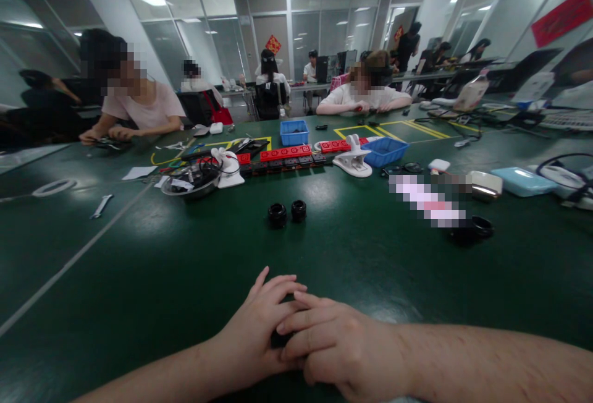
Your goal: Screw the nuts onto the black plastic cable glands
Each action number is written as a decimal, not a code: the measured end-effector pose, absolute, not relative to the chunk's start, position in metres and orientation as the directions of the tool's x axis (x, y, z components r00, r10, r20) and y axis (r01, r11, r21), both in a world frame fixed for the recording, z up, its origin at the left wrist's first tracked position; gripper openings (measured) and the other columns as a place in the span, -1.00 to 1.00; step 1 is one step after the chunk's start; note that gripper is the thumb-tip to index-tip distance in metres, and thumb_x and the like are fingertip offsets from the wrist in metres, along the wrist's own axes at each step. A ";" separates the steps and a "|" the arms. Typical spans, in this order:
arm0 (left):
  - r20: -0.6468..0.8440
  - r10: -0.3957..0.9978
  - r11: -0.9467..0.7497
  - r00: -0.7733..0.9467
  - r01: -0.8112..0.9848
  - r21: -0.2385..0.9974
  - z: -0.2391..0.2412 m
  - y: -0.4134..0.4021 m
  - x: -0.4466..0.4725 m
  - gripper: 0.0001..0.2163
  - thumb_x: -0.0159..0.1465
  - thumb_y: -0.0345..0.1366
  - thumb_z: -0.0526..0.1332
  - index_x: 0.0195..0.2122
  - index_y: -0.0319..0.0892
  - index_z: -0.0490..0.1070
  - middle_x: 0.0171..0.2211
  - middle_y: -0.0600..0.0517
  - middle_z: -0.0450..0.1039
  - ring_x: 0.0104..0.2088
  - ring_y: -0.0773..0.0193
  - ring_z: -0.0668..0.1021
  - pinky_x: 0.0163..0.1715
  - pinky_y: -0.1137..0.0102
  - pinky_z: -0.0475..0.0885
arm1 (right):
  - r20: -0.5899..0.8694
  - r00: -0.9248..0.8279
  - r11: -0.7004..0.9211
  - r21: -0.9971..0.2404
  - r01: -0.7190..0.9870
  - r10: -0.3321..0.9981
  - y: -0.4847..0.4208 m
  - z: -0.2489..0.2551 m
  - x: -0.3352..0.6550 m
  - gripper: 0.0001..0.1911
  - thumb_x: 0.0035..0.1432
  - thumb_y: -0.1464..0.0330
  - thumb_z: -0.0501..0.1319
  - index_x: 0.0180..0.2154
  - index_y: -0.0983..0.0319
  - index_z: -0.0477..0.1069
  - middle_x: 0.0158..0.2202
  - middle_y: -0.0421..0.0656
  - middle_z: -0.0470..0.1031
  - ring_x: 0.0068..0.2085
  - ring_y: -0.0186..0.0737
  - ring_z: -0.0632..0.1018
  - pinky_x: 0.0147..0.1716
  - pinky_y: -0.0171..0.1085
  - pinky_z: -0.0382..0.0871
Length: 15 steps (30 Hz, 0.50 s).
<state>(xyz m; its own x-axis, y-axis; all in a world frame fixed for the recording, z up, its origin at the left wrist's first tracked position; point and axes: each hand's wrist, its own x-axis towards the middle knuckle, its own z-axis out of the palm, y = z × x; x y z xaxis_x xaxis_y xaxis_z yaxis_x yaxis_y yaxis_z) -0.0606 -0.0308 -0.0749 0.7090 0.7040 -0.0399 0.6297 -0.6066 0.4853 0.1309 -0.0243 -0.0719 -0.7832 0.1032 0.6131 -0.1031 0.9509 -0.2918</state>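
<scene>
My left hand (254,319) is low over the green table, with its fingers stretched out and apart. My right hand (340,341) meets it from the right, its fingers loosely extended and touching the left hand's fingers. A dark gap shows between the two palms; no object can be made out in it. Straight ahead of the hands, two black ring-shaped parts stand side by side, a left one (277,215) and a right one (299,210). They look like lens rings or threaded collars, and neither hand touches them.
Beyond lie red power strips (286,153), a metal bowl (192,183) of dark parts, white clip stands (353,159) and blue bins (294,133). A wrench (102,206) is at left; a light-blue case (523,181) and cables at right. Co-workers sit across the table.
</scene>
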 end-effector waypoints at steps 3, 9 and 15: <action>-0.038 0.700 -0.614 0.713 0.628 0.479 -0.074 -0.031 -0.060 -0.62 0.10 -0.06 0.22 -0.04 0.06 0.34 0.04 0.01 0.30 0.10 -0.05 0.26 0.10 -0.16 -0.10 | 0.613 -0.787 0.972 -0.222 -0.083 0.072 -0.024 -0.071 0.131 -0.68 0.14 0.48 -0.08 -0.53 0.29 0.37 -0.27 -0.17 0.50 0.01 -0.27 0.36 0.20 -0.16 -0.06; -0.009 0.717 -0.613 0.697 0.637 0.468 -0.078 -0.032 -0.060 -0.47 0.06 -0.09 0.25 0.07 -0.03 0.22 0.05 -0.04 0.27 0.10 -0.01 0.27 0.13 -0.12 -0.12 | 0.602 -0.796 0.989 -0.146 -0.024 0.070 -0.025 -0.070 0.136 -0.73 0.15 0.46 -0.05 -0.47 0.25 0.38 -0.17 -0.28 0.50 0.15 -0.15 0.20 0.22 0.01 -0.34; 0.010 0.736 -0.600 0.677 0.644 0.475 -0.083 -0.033 -0.062 -0.49 0.06 -0.16 0.28 0.06 0.04 0.22 0.07 0.00 0.26 0.11 0.00 0.25 0.12 -0.13 -0.12 | 0.578 -0.772 0.953 -0.281 0.116 0.264 -0.031 -0.055 0.142 -0.73 0.05 0.42 0.01 -0.19 0.26 0.36 -0.04 -0.14 0.40 0.12 -0.18 0.23 0.19 -0.03 -0.19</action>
